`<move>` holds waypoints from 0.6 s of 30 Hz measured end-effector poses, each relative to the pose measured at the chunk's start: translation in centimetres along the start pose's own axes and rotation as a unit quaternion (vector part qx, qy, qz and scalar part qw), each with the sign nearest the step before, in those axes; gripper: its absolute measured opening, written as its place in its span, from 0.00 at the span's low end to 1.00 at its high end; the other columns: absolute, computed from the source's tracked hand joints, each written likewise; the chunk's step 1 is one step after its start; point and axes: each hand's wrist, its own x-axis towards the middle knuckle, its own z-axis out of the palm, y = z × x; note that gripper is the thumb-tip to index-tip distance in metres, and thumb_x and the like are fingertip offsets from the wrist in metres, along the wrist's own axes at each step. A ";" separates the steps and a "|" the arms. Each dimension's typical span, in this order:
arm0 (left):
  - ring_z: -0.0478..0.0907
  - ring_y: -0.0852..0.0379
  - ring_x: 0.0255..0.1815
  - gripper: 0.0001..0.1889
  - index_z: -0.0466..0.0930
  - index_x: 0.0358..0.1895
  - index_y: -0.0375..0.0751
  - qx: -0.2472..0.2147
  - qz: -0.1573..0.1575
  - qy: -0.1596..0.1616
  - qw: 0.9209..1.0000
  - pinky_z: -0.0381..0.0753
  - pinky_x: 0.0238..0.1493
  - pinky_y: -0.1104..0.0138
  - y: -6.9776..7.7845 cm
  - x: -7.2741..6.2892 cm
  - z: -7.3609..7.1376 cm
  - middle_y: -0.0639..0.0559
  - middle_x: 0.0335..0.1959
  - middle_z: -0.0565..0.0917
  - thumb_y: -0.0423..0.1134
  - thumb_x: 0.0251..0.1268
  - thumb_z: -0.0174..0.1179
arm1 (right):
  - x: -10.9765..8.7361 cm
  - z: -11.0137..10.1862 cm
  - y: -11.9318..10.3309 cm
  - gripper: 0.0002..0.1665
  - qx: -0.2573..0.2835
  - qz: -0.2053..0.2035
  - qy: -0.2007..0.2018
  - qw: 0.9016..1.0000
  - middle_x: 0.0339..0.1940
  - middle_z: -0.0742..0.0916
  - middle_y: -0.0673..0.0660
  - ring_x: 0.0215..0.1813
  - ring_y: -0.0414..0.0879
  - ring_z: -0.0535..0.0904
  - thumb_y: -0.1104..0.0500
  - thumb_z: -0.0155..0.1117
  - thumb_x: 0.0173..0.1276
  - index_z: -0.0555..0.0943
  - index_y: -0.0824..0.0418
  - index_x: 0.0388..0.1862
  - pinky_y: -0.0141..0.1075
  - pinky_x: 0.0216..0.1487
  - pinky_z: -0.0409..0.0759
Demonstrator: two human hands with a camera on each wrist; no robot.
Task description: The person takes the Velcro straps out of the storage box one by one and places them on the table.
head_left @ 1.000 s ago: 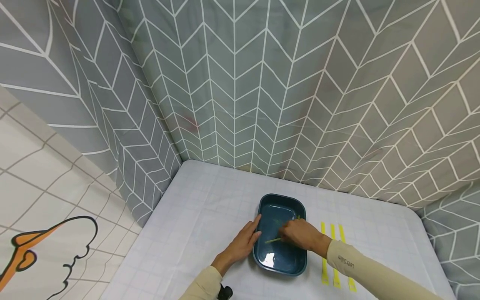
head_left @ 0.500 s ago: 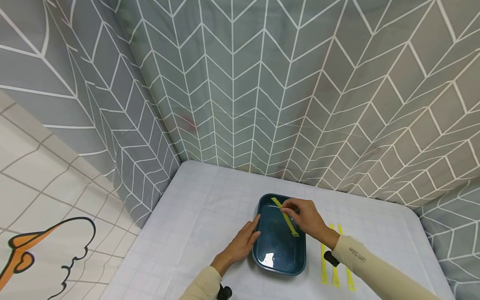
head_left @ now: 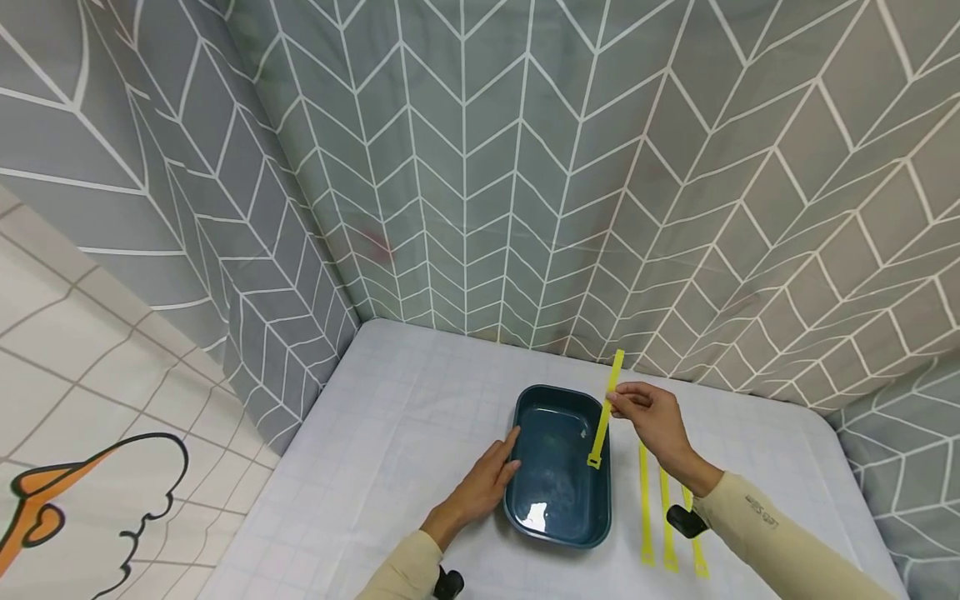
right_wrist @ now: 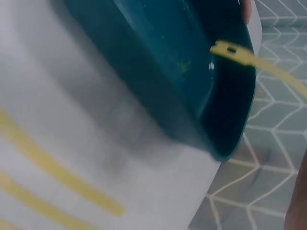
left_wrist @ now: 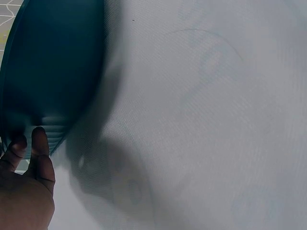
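A dark teal rectangular basin (head_left: 558, 492) with rounded corners stands on the white-covered table, light glinting off its glossy bottom. My left hand (head_left: 480, 483) rests against its left side; in the left wrist view the straight fingers (left_wrist: 40, 143) touch the basin's wall (left_wrist: 57, 57). Between thumb and fingertips, my right hand (head_left: 660, 425) pinches a thin yellow strap (head_left: 604, 421) near its middle. The strap hangs slanted over the basin's right rim, its slotted end lowest. The right wrist view shows that slotted end (right_wrist: 232, 50) above the basin's inside.
Three similar yellow straps (head_left: 646, 517) lie side by side on the table (head_left: 420, 400), right of the basin and partly under the right forearm. A grey herringbone curtain (head_left: 465, 167) hangs behind the table and along its sides.
My right hand has come up out of the basin with the yellow strap, moved right, and turned the strap toward upright. The left hand stays at the basin's left side.
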 end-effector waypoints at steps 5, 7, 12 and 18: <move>0.69 0.58 0.50 0.30 0.49 0.81 0.38 0.001 0.006 0.002 1.000 0.71 0.56 0.63 0.0 0.1 0.0 0.48 0.53 0.73 0.45 0.84 0.41 | -0.8 -1.8 1.2 0.20 0.020 0.057 -0.003 0.998 0.36 0.89 0.54 0.33 0.34 0.85 0.62 0.65 0.72 0.77 0.79 0.53 0.28 0.40 0.84; 0.69 0.58 0.49 0.30 0.49 0.80 0.38 0.000 0.007 0.002 1.000 0.70 0.55 0.64 0.0 0.1 0.0 0.49 0.51 0.73 0.45 0.84 0.41 | -1.1 -2.3 1.8 0.21 0.016 0.075 -0.002 0.997 0.36 0.89 0.51 0.33 0.33 0.85 0.62 0.64 0.72 0.77 0.79 0.54 0.28 0.40 0.84; 0.69 0.58 0.49 0.30 0.49 0.80 0.38 -0.003 0.003 0.000 1.000 0.70 0.55 0.64 0.0 0.0 0.0 0.51 0.51 0.72 0.46 0.83 0.41 | -2.1 -3.2 3.2 0.22 -0.007 0.110 -0.002 0.994 0.37 0.90 0.54 0.32 0.33 0.85 0.62 0.63 0.73 0.76 0.79 0.56 0.31 0.41 0.85; 0.70 0.57 0.51 0.30 0.49 0.81 0.39 0.003 -0.001 0.003 1.000 0.72 0.59 0.62 0.0 0.1 0.1 0.47 0.54 0.73 0.46 0.83 0.41 | -3.2 -3.1 4.6 0.22 -0.035 0.154 -0.020 0.987 0.38 0.90 0.58 0.32 0.35 0.84 0.62 0.63 0.73 0.77 0.80 0.56 0.33 0.41 0.85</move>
